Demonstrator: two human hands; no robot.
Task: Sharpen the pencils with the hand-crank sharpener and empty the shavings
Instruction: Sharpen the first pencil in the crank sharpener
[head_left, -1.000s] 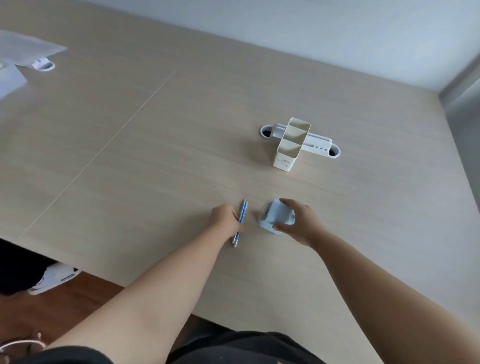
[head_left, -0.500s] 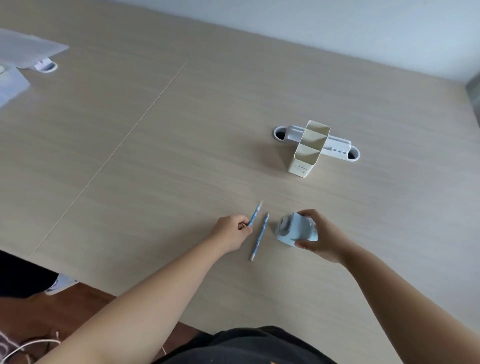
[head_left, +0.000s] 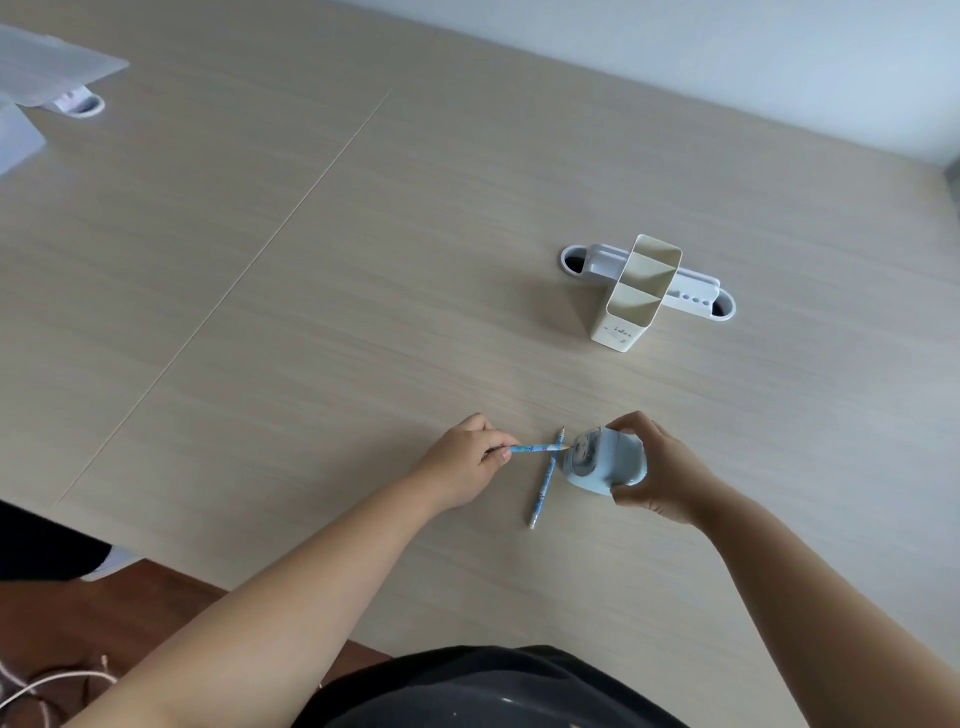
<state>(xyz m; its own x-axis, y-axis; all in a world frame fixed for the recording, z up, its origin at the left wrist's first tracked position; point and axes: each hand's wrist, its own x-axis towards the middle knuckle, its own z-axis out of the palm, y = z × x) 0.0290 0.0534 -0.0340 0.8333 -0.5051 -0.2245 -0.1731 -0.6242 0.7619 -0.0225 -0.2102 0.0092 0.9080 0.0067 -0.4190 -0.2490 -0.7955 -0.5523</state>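
The pale blue sharpener (head_left: 605, 462) stands on the bench (head_left: 363, 312) near its front edge, its round front face turned toward the left hand. The right hand (head_left: 657, 470) wraps it from the far side, fingers (head_left: 631, 423) over the top and thumb under the near lower corner, clamped on the body. A blue patterned pencil (head_left: 535, 447) is pinched at its rear end between thumb and fingers of the left hand (head_left: 465, 460); it is held roughly level, its tip at the sharpener's front face; whether the tip has entered the hole cannot be told. A second pencil (head_left: 546, 478) lies flat on the bench just left of the sharpener, point away from the person, and the held pencil crosses over its upper part. Farther back and to the right, well apart from the hands, stands a cream pen holder (head_left: 631, 306) with divided compartments, in front of a white cable grommet (head_left: 696, 293) set in the bench. A second grommet (head_left: 85, 104) and pale sheets (head_left: 47, 67) lie at the far left corner.
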